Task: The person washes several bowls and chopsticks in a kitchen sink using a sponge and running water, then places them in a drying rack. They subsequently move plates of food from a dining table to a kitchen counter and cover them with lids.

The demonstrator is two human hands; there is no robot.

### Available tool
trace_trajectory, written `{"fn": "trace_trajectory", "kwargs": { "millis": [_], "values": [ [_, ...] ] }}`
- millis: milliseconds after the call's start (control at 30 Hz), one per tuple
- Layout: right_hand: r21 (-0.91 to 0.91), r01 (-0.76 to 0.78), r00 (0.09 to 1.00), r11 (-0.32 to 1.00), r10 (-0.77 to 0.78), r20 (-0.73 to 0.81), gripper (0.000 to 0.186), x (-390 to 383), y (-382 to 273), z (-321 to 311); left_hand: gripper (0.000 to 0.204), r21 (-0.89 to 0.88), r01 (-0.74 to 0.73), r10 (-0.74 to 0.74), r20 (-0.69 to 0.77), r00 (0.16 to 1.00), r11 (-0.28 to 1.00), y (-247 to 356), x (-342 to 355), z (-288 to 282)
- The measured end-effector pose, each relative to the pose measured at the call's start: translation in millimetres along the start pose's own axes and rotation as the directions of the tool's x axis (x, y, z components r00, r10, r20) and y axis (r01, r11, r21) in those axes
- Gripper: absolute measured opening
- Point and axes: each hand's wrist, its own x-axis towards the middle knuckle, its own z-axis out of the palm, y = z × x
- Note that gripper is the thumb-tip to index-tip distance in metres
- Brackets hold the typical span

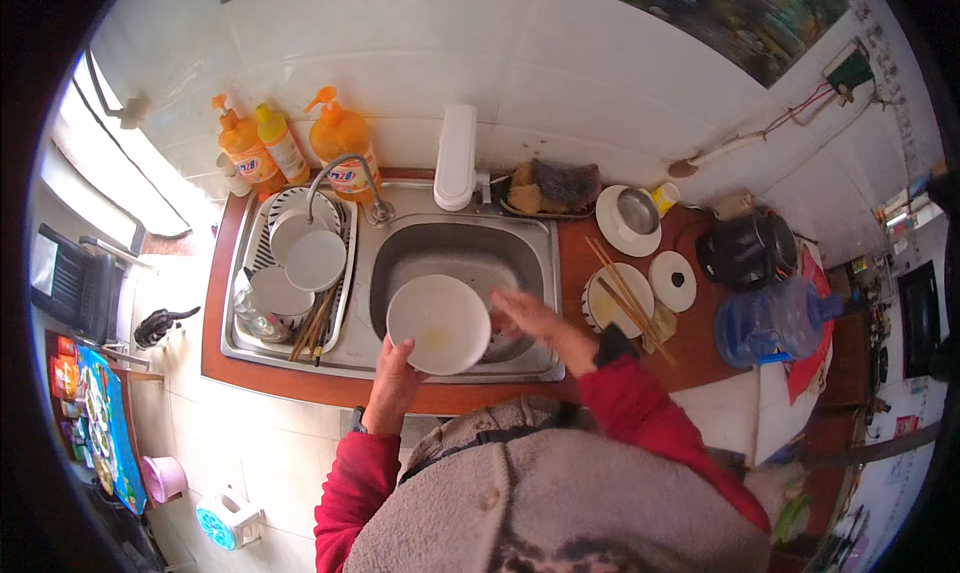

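Bowl (440, 313), white, round and smooth with a yellowish smear inside, is held over the front of the steel sink (545, 273). The left hand (393, 378) pinches its near-left rim, thumb over the edge. The right hand (530, 319) is loosely spread just beside the far side of the bowl, apart from it, gripping nothing visible.

To the left, a white slatted drying rack (347, 263) crowds the drainboard with stacked pale dishes (315, 261) and slim chopsticks (318, 328). A thin curved metal tap (312, 188) arches over the rack. Behind stand orange plastic pump bottles (342, 133); a rough brown sponge (528, 195) lies in a tray. Rightward on the reddish-brown counter (575, 248), more chopsticks cross a second bowl (600, 311), near a round white lid (660, 269), a dark pot (735, 253) and a clear blue water jug (755, 323).
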Motion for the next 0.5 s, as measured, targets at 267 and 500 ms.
{"fn": "trace_trajectory", "kwargs": {
  "millis": [267, 500],
  "values": [
    [0.172, 0.01, 0.96, 0.985, 0.039, -0.279, 0.049, 152.5, -51.5, -37.2, 0.058, -0.044, -0.068, 0.063, -0.095, 0.993, 0.997, 4.6, 34.0, -16.6],
    [0.187, 0.099, 0.968, 0.977, -0.051, -0.246, 0.037, 177.7, -26.4, -41.8, 0.059, -0.06, 0.001, -0.012, -0.183, 0.983, 0.998, -10.5, 67.1, -15.8]
  ]
}}
